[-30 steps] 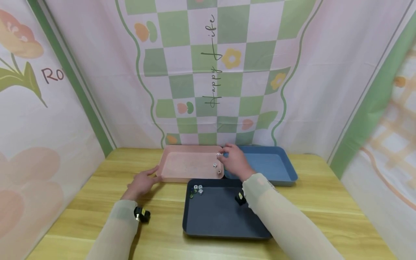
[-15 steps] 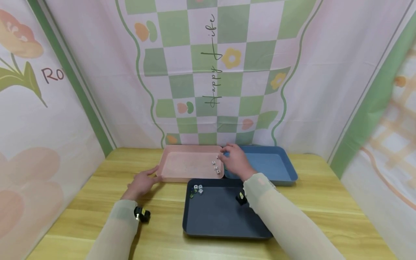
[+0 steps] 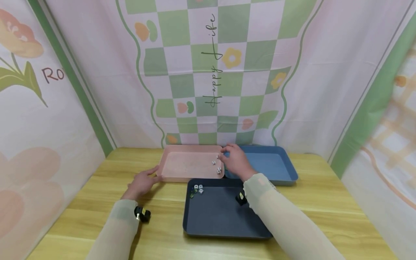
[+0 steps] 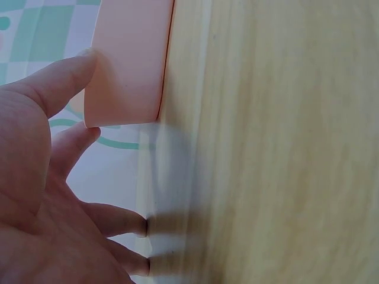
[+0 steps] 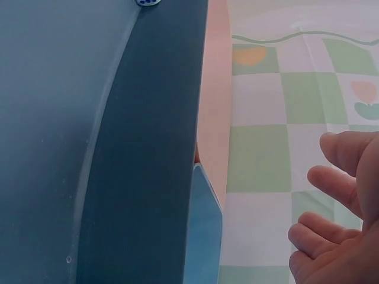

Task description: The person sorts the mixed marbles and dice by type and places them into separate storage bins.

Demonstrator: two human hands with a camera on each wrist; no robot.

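Note:
My left hand (image 3: 142,184) is at the left end of the pink tray (image 3: 188,164). Its thumb touches the rim near the corner and its index fingertip meets the end wall, while the other fingertips reach down to the table, as the left wrist view shows. My right hand (image 3: 237,161) hovers where the pink tray meets the blue tray (image 3: 269,166), its fingers loosely bent and holding nothing in the right wrist view. Several small white dice, one of them a die (image 3: 213,163) set slightly apart, lie in the right end of the pink tray beneath my right fingertips.
Closer to me is a dark tray (image 3: 224,216), partly covered by my right forearm. White dice (image 3: 200,187) and small green pieces (image 3: 192,195) are grouped in its far left corner. A patterned curtain (image 3: 208,126) hangs behind the wooden table (image 3: 162,231).
A white die that was at my right fingertips has dropped into the pink tray and come to lie among the other dice there. Both hands have stayed nearly in place.

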